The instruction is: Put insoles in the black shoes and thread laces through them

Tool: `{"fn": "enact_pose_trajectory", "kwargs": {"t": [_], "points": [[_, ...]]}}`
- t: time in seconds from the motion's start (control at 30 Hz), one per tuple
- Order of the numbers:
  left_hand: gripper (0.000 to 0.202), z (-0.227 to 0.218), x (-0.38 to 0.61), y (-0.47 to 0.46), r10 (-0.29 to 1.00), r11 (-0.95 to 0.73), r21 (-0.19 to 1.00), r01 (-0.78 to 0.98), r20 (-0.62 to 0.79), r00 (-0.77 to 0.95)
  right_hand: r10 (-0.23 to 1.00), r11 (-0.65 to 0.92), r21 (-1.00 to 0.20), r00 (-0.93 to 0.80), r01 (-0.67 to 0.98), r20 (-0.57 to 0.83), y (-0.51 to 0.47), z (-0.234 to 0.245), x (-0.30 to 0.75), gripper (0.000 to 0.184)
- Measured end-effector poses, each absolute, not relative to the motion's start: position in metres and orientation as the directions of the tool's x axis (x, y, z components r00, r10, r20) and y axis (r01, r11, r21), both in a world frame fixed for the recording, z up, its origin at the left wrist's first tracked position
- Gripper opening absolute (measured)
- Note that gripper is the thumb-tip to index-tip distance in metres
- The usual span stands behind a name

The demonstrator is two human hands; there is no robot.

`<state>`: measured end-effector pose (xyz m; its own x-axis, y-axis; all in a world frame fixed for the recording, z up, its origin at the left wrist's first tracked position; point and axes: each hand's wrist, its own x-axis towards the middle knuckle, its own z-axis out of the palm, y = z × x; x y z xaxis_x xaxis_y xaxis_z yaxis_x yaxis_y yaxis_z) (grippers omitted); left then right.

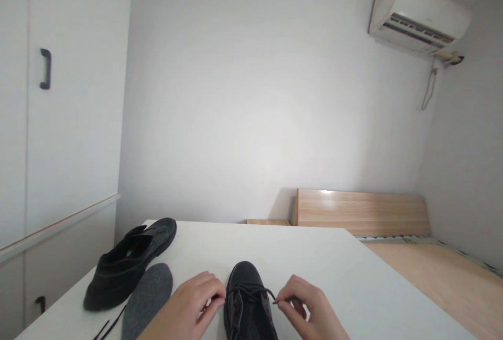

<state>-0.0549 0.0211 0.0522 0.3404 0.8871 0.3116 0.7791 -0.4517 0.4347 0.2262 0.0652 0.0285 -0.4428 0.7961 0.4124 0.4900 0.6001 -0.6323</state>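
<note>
Shoe on table, wall behind

Hands on black lace, shoe between

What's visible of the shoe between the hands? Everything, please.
The shoe is black, with a rounded, smooth-looking toe; its exact material is unclear. It sits upright on the white table, toe pointing away from the person, opening facing up and dark inside. Dark laces cross over its top. The right hand pinches a lace drawn out to the right; the left hand appears to pinch one at the left edge. The heel is out of frame.
</note>
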Motion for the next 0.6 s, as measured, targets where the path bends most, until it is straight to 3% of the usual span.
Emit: {"fn": "enact_pose_trajectory", "kwargs": {"t": [0.23,0.4,0.47,0.6], "points": [[0.023,0.043,-0.036,0.028,0.879,-0.472,0.378,0.797,0.277,0.389,0.758,0.652,-0.506,-0.513,0.565,0.404,0.065,0.033,0.208,0.015],[0.018,0.036,-0.038,0.031,0.828,-0.511,0.338,0.790,0.440,0.347,0.690,0.692,-0.268,-0.508,0.670,0.515,0.061,0.030,0.208,0.021],[0.017,0.031,-0.039,0.033,0.839,-0.493,0.388,0.779,0.448,0.308,0.698,0.691,-0.282,-0.512,0.666,0.501,0.061,0.027,0.208,0.024],[0.021,0.025,-0.037,0.033,0.869,-0.476,0.541,0.694,0.414,0.273,0.726,0.688,-0.429,-0.549,0.586,0.415,0.061,0.024,0.208,0.030]]}}
